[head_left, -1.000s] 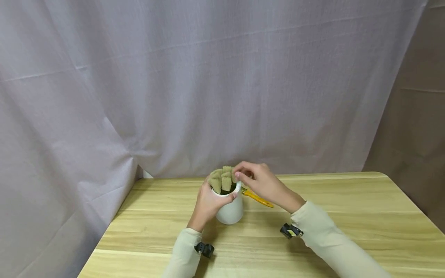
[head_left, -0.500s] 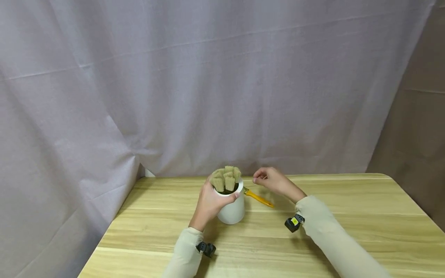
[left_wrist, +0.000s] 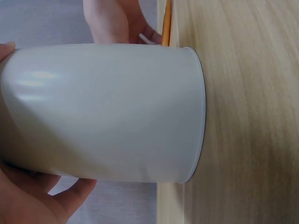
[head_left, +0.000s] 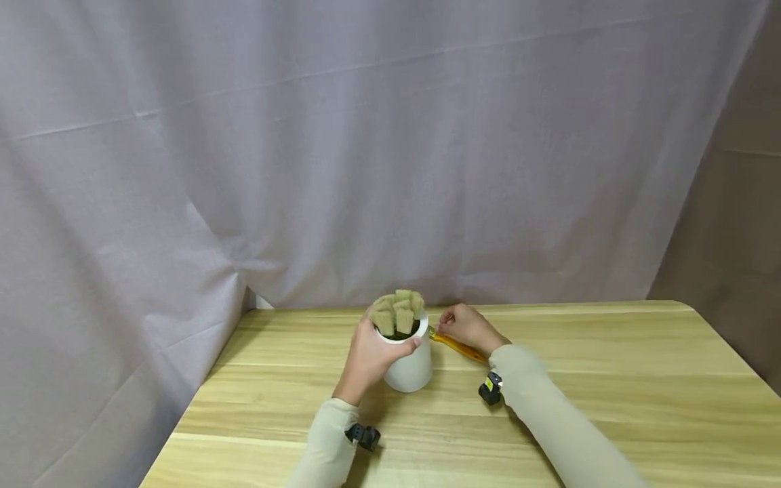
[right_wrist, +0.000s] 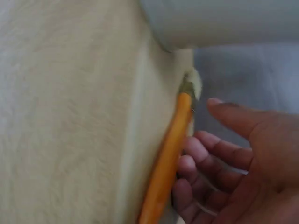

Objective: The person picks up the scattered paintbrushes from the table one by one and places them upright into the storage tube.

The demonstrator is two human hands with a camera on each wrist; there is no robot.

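Left hand [head_left: 369, 352] grips the white cup [head_left: 410, 366] of brushes [head_left: 398, 313]; right hand [head_left: 465, 325], fingers loosely curled, touches the yellow brush [head_left: 456, 346] lying just beside it, holding nothing.

The cup [head_left: 407, 366] is looking plain white, with tan bristles [head_left: 398, 314] showing on top. The brush handle [head_left: 454, 346] is glowing orange-yellow against the light wood-grain desk [head_left: 610, 379], with a pale lilac-grey curtain [head_left: 366, 149] hanging behind.
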